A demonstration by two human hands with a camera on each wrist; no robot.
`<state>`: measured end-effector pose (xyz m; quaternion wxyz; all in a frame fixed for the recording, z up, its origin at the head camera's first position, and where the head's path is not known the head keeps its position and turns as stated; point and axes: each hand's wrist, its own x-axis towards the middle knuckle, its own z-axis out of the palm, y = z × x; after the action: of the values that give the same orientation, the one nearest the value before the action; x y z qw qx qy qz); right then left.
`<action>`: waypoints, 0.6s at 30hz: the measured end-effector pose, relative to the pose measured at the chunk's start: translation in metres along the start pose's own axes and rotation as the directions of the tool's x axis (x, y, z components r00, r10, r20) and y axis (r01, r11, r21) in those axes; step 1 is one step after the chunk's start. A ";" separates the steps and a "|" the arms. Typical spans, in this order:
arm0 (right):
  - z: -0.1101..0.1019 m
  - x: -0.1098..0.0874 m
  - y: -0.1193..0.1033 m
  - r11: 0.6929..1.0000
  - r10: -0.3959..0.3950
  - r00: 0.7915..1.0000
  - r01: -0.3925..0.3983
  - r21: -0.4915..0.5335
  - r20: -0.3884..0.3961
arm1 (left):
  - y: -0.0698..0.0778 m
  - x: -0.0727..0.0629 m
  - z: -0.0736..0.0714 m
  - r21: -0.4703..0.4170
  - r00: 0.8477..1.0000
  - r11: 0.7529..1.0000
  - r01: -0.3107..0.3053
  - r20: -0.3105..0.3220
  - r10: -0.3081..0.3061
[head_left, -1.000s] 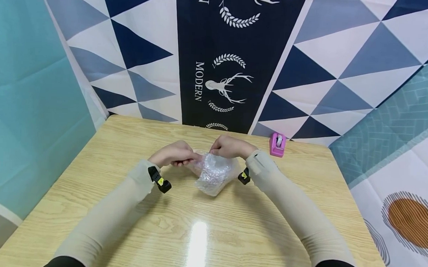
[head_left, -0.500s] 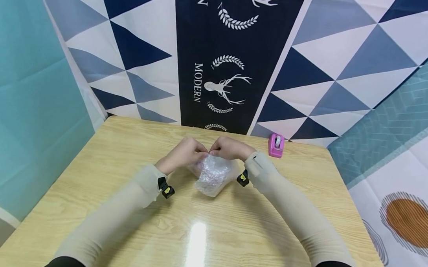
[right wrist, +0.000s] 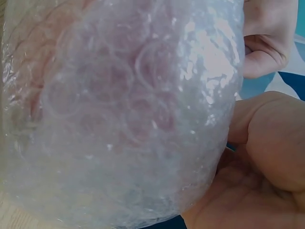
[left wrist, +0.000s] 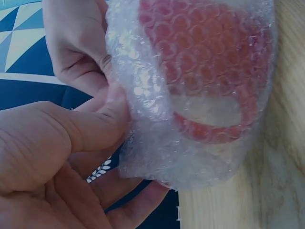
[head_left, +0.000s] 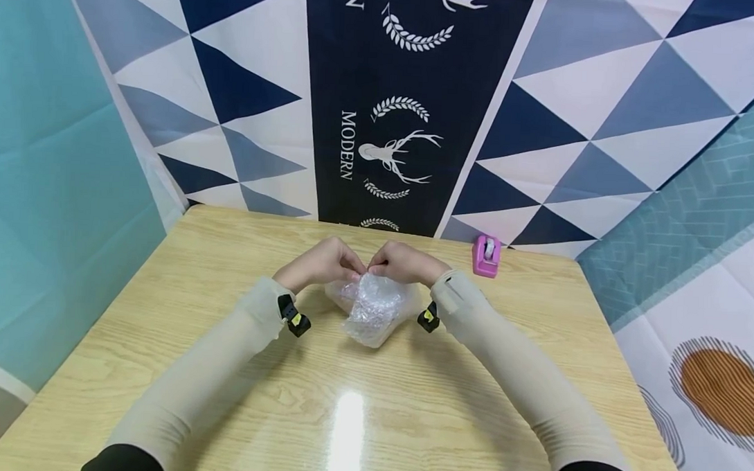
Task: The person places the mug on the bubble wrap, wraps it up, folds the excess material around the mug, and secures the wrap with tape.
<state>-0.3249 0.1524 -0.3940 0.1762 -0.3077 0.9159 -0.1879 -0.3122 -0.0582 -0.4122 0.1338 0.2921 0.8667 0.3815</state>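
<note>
Clear bubble wrap (head_left: 377,312) is wound around a red mug (left wrist: 200,47) at the middle of the table (head_left: 271,412). Through the layers, the mug's looped handle (left wrist: 209,134) shows in the left wrist view. My left hand (head_left: 325,263) pinches the far edge of the wrap between thumb and fingers. Close beside it, my right hand (head_left: 407,262) pinches the same edge, the two sets of fingertips almost meeting. In the right wrist view the wrap (right wrist: 119,119) blurs the red shape inside and hides part of the right fingers.
A pink tape dispenser (head_left: 486,257) with a roll in it stands near the table's far right edge. Behind the table hangs a patterned cloth (head_left: 382,90) of dark blue, grey and white triangles. A teal cloth (head_left: 61,169) covers the left side.
My left hand has come in from the left side of the wrap to its far edge, beside my right hand. The right hand and the wrapped mug have hardly moved.
</note>
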 end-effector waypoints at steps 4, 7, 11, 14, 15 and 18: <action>0.000 -0.002 0.000 1.000 0.014 1.000 -0.014 0.013 -0.003 | 0.001 0.000 -0.002 0.023 1.000 1.000 0.004 0.025 -0.004; 0.000 -0.002 0.001 1.000 0.010 1.000 -0.010 0.005 -0.009 | 0.002 0.000 -0.001 0.088 1.000 0.996 -0.018 0.014 0.017; 0.000 -0.001 0.000 1.000 0.012 1.000 -0.012 0.009 -0.003 | 0.003 -0.002 0.001 0.196 0.994 0.976 -0.097 -0.021 0.103; 0.000 0.000 0.000 1.000 0.010 1.000 -0.010 0.007 0.000 | -0.001 -0.007 0.003 0.254 0.980 0.949 -0.185 -0.026 0.197; 0.000 0.000 0.000 1.000 0.010 1.000 -0.010 0.003 0.000 | -0.002 -0.010 0.003 0.271 0.973 0.938 -0.217 -0.020 0.231; 0.000 0.000 0.000 1.000 0.007 1.000 -0.007 -0.007 0.002 | -0.008 -0.019 0.005 0.299 0.962 0.918 -0.261 0.007 0.272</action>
<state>-0.3251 0.1522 -0.3946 0.1767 -0.3054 0.9175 -0.1835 -0.2985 -0.0710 -0.4214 0.0201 0.4175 0.8685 0.2663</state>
